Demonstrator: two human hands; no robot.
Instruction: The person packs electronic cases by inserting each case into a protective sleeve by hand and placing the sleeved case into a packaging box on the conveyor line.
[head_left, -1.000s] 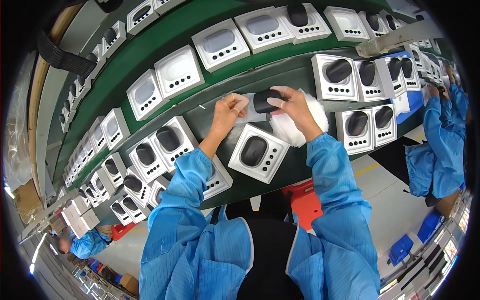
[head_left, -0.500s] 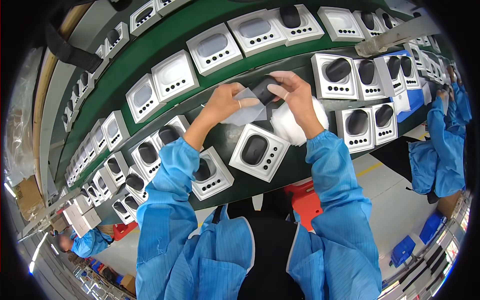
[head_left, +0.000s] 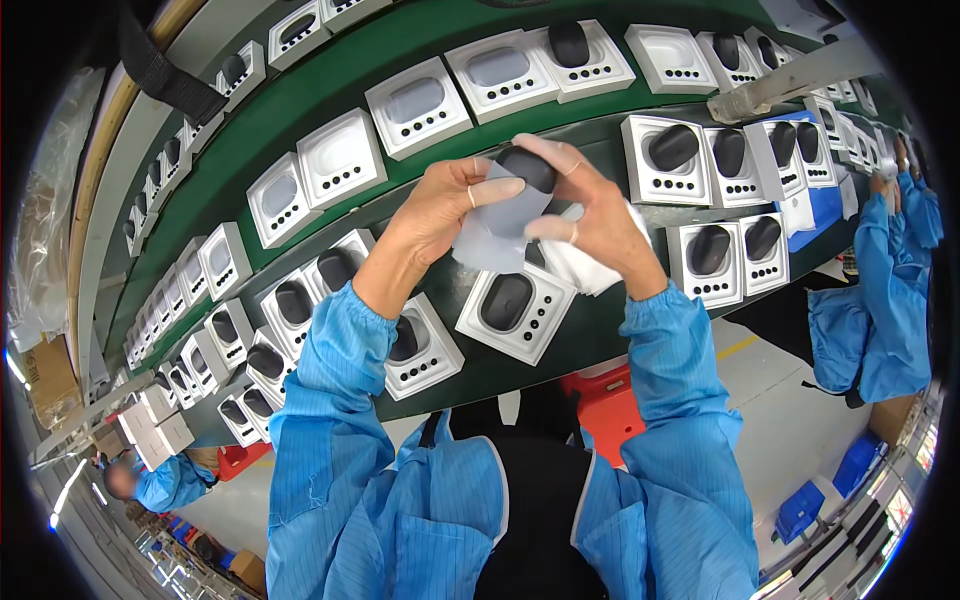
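Observation:
In front of me, above the work surface, my left hand (head_left: pixel 432 208) pinches a translucent plastic film (head_left: pixel 490 240) against a black rounded case (head_left: pixel 527 170), which looks like an earbud charging case. The film covers the case's lower part; its upper end shows bare. Curled about the case's right side, my right hand (head_left: pixel 600 212) has its fingers on the upper end and its thumb near the film's right edge. Both hands wear pale finger cots. Just below them, an open white box (head_left: pixel 546 322) holds another black case beside several small black ear tips. White film sheets (head_left: pixel 590 258) lie partly under my right hand.
White boxes (head_left: pixel 418 108) line the green conveyor at the back. More boxes with black cases (head_left: pixel 672 148) stand to the right and left. A metal bar (head_left: pixel 785 85) crosses the far right. A red stool (head_left: pixel 605 405) is under the table edge; co-workers (head_left: pixel 880 310) sit at both sides.
The film has come over the case's lower part, and the case now stands more upright. My right thumb has left the case's face and moved down to the film's right side.

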